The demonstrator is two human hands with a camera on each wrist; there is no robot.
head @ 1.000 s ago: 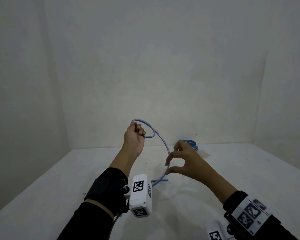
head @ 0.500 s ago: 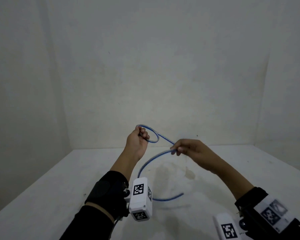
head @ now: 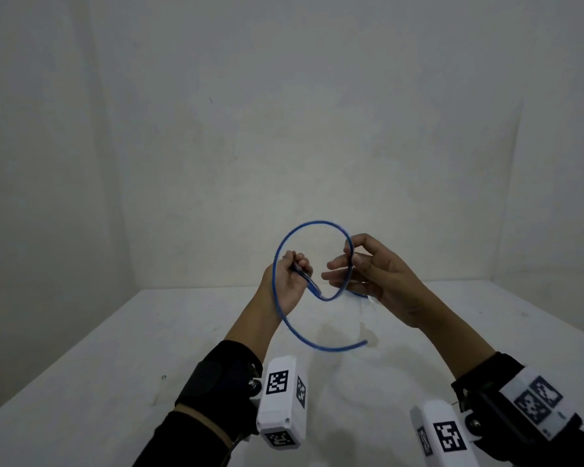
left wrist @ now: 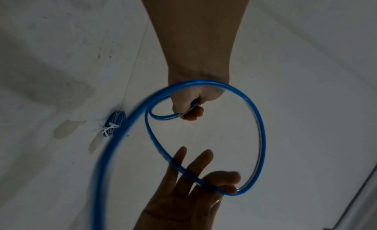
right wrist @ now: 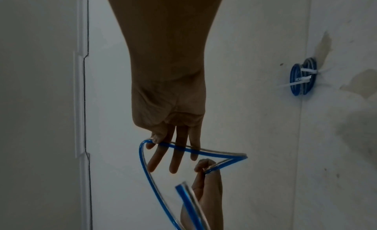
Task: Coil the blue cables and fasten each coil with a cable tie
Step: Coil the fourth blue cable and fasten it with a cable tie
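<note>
A blue cable (head: 314, 223) arcs in a wide loop in the air between both hands. My left hand (head: 297, 267) is a fist that grips a small coil of it (left wrist: 163, 117). My right hand (head: 351, 261) pinches the loop between thumb and forefinger, with the other fingers (right wrist: 175, 152) straight. The cable's free end (head: 364, 342) hangs below my left wrist, just above the white table (head: 115, 365). In the right wrist view the cable (right wrist: 204, 150) crosses my fingers and runs to the left hand (right wrist: 206, 169).
Two finished blue coils (right wrist: 302, 78) bound with white cable ties (right wrist: 306, 71) lie by the back wall; the left wrist view shows them too (left wrist: 114, 122). White walls close the table at the back and both sides.
My right hand has carried the cable up and over toward the left hand, making a large loop. The free tail has swung from the table to below my left wrist.
</note>
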